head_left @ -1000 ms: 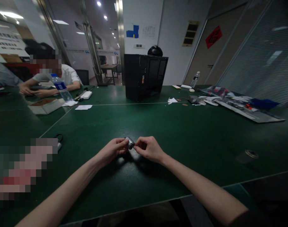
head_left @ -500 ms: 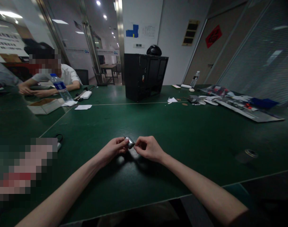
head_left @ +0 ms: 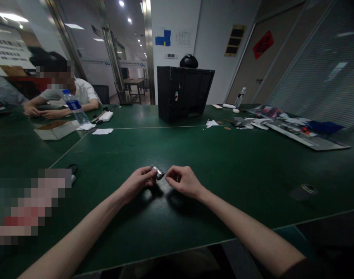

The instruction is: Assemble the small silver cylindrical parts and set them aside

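Observation:
A small silver metal cylinder [head_left: 158, 173] is gripped between the thumb and fingers of my left hand [head_left: 142, 177], held tilted just above the green table [head_left: 177, 147]. My right hand [head_left: 181, 180] is closed in a pinch right beside the cylinder's right end. What its fingertips hold, if anything, is too small to make out. Shadows of both hands fall on the tabletop below.
A can-like roll [head_left: 306, 190] lies to the right. Farther back are a black case [head_left: 185, 93], a paper scrap [head_left: 212, 123], a board with parts [head_left: 304, 135], an open box [head_left: 56, 131] and a bottle [head_left: 75, 106]. Across the table at left sits a person [head_left: 83, 91].
The silver cylinder and my left hand have risen slightly, and the cylinder has turned a little. My right hand stays nearly in place. The black case has turned and shifted right.

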`<state>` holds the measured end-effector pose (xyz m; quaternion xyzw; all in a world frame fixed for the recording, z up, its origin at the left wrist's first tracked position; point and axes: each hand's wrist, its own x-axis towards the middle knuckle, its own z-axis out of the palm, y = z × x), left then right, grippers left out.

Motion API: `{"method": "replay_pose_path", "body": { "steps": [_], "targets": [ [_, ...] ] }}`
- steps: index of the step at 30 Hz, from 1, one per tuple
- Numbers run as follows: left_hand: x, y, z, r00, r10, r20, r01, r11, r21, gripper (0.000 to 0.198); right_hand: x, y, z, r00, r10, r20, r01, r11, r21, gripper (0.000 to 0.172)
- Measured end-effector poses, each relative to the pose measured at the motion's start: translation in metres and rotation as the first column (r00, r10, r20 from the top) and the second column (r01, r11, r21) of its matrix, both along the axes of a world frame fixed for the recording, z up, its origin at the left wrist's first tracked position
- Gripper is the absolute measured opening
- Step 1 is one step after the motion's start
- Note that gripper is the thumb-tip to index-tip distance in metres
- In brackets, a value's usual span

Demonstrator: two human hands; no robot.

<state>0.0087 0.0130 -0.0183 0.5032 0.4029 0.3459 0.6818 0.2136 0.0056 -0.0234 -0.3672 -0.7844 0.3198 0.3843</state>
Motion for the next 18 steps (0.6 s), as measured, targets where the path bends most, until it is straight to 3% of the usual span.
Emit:
{"method": "replay_pose_path", "body": {
  "steps": [5, 12, 18],
  "targets": [
    [-0.0010, 0.0006, 0.0011, 0.999, 0.030, -0.015, -0.030, 1.000, -0.002, 0.028, 0.0019, 0.0017, -0.0013, 0.999, -0.039, 0.000, 0.039, 0.999, 0.016, 0.008],
    [-0.0011, -0.0002, 0.0017, 1.000, -0.010, 0.024, 0.010, 1.000, 0.011, 0.021, 0.0021, 0.0010, -0.0028, 1.000, 0.018, -0.003, -0.018, 0.999, 0.032, 0.010],
    [-0.0022, -0.0008, 0.0020, 1.000, -0.004, 0.017, 0.003, 0.999, 0.042, 0.023, 0.0023, 0.0039, -0.0019, 0.998, -0.065, -0.027, 0.066, 0.997, 0.042, 0.012]
  ]
}}
